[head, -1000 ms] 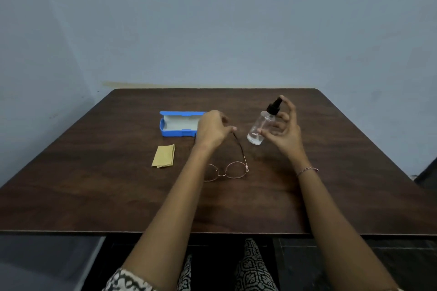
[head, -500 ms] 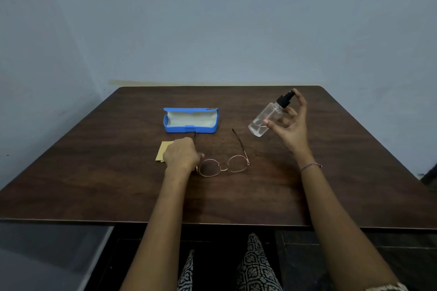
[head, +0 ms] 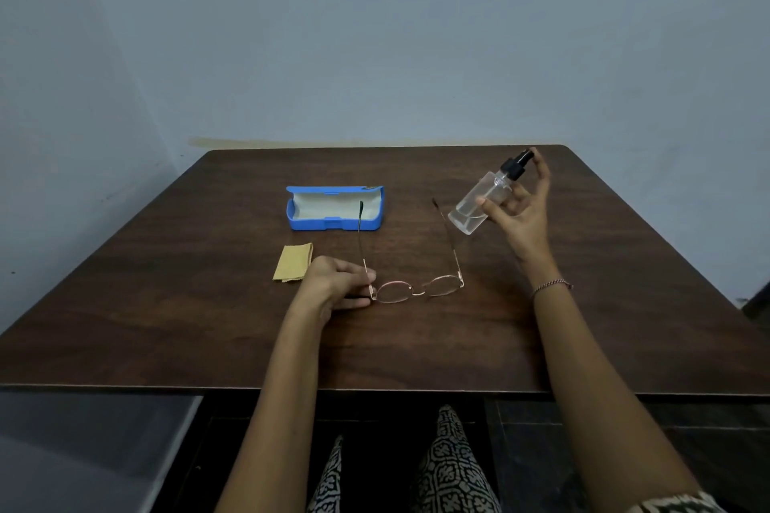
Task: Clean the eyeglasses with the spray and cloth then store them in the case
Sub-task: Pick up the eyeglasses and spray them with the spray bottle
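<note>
Now: left hand (head: pixel 333 283) pinches eyeglasses (head: pixel 416 289) hinge; right hand (head: pixel 521 212) grips tilted spray bottle (head: pixel 483 200); no legible labels.

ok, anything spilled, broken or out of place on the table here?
Nothing stands out. The spray bottle is tilted, but the right hand holds it in the air. The left hand grips the eyeglasses, temples unfolded. The blue case lies open, and the yellow cloth lies flat beside it. No visible spill.
</note>
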`<state>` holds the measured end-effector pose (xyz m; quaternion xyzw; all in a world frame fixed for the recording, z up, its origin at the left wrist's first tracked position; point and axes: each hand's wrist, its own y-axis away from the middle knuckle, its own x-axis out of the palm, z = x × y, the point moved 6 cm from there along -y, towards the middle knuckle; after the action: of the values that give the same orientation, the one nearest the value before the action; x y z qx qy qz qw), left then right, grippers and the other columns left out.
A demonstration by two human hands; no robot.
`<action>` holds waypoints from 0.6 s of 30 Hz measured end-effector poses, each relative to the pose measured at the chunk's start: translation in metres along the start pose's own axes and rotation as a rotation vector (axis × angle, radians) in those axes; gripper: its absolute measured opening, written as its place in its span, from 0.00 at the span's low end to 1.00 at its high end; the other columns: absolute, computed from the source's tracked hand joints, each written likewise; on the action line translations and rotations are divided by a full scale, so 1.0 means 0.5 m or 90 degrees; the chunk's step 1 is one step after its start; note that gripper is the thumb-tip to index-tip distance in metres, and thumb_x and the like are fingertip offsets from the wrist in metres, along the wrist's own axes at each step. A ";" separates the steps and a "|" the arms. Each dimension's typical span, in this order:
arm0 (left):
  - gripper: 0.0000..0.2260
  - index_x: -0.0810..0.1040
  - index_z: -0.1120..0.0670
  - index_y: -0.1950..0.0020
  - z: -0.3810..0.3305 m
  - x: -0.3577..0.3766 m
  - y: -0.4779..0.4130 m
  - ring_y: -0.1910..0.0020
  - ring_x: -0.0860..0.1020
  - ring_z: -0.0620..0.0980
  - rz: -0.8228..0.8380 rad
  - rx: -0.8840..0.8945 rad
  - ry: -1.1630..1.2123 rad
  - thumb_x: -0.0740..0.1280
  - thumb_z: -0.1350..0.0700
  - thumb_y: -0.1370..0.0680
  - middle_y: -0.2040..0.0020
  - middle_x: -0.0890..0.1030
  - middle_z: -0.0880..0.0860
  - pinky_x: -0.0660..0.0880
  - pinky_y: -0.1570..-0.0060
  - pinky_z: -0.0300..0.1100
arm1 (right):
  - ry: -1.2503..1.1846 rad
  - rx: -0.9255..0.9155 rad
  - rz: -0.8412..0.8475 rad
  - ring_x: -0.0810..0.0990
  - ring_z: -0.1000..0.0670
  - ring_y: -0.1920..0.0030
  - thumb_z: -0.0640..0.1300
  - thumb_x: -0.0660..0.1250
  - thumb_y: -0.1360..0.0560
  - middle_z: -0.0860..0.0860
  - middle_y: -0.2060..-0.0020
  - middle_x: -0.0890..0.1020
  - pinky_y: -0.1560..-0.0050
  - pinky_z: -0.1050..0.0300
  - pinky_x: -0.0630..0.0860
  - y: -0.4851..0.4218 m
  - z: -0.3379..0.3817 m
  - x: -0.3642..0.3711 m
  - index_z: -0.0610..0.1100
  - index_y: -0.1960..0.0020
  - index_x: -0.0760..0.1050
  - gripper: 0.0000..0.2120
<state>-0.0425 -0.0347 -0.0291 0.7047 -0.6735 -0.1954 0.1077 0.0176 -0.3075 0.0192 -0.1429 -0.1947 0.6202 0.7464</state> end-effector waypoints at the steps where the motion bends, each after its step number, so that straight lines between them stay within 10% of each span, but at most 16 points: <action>1: 0.07 0.80 0.64 0.49 0.000 0.005 -0.003 0.63 0.81 0.49 0.004 0.002 0.013 0.69 0.65 0.26 0.57 0.81 0.58 0.80 0.71 0.37 | 0.000 0.001 -0.008 0.81 0.52 0.48 0.29 0.72 0.32 0.39 0.40 0.76 0.43 0.52 0.77 0.000 0.002 -0.002 0.55 0.28 0.52 0.44; 8: 0.04 0.81 0.61 0.53 -0.028 0.051 -0.026 0.67 0.82 0.47 0.003 0.068 0.076 0.67 0.61 0.24 0.58 0.81 0.55 0.81 0.65 0.40 | -0.117 0.061 -0.129 0.76 0.52 0.46 0.36 0.68 0.31 0.50 0.43 0.75 0.41 0.52 0.73 -0.001 0.005 -0.042 0.54 0.28 0.56 0.37; 18: 0.04 0.83 0.59 0.53 -0.154 0.090 -0.086 0.65 0.82 0.46 -0.155 0.384 -0.044 0.69 0.61 0.25 0.63 0.82 0.50 0.79 0.58 0.38 | -0.222 0.072 -0.033 0.75 0.51 0.73 0.36 0.59 0.30 0.45 0.60 0.76 0.73 0.60 0.75 -0.006 0.026 -0.047 0.53 0.29 0.58 0.32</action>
<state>0.0296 -0.0849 0.0167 0.7730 -0.6153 -0.0226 -0.1527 0.0104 -0.3316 0.0292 0.0144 -0.2894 0.6259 0.7241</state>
